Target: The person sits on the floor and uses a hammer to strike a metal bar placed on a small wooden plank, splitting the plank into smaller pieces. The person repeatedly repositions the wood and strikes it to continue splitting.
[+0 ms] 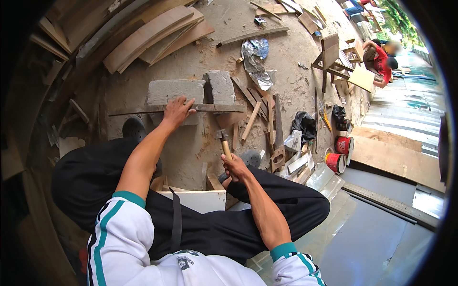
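A long, narrow wooden strip (220,108) lies crosswise along the near side of two pale concrete blocks, the wider block (175,91) on the left and the smaller block (221,86) on the right. My left hand (178,113) is closed over the strip near its middle, fingers bent across its top. In my right hand (234,168) is a hammer, gripped low on its light wooden handle (226,148). The hammer's head points away from me, below the strip's right part, and is smeared by motion. Whether it touches anything I cannot tell.
A handsaw (277,158) and wood offcuts lie right of my foot. Beyond are a black plastic bag (304,125) and red cans (335,162). Curved boards (152,35) are stacked far left. A person in red (383,66) works near a wooden chair (328,59).
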`<state>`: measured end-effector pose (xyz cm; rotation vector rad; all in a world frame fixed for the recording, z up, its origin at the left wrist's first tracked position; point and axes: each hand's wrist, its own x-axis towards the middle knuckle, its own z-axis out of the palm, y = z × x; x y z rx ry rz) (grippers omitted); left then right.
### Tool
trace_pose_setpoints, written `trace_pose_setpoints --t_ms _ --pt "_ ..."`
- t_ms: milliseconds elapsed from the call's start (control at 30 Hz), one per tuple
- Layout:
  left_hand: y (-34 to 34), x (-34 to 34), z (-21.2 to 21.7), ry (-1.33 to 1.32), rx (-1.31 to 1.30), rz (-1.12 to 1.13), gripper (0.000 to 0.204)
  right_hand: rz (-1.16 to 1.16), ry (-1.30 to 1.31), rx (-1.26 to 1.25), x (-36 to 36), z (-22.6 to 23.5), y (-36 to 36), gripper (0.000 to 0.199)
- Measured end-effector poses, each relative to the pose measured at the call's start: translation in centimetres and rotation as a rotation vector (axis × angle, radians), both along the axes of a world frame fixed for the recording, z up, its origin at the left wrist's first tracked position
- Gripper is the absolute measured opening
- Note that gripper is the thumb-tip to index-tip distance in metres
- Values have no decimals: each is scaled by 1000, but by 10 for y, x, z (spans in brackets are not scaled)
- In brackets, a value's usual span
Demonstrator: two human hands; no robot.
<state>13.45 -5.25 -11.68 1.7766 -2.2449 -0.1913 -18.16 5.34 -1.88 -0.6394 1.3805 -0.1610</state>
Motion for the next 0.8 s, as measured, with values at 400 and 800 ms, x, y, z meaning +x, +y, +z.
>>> trace_pose_setpoints --t_ms 400,800 --pt "5 -44 6 -57 431 147 67 -203 228 -232 43 10 -19 41" --pt "-11 -28 32 9 762 76 97 -71 412 -973 78 29 -81 35"
